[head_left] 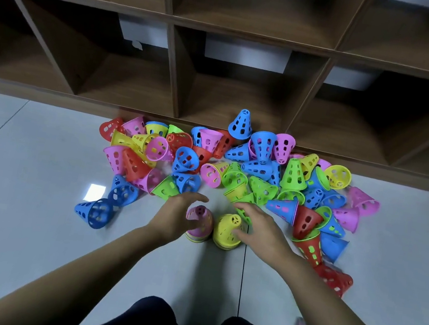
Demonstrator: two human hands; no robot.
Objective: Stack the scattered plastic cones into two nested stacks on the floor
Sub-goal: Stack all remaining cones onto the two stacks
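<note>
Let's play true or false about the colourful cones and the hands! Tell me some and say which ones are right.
1. The pink-topped stack is next to the left hand. True.
2. The yellow-topped stack stands far from the pink-topped one. False: they stand side by side.
3. A blue cone stands upright at the back of the pile. True.
4. The loose cones lie inside the wooden shelf. False: they lie on the floor in front of it.

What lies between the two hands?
Head view: two nested stacks stand there, the pink-topped stack nearer the left hand, the yellow-topped stack nearer the right hand.
</note>
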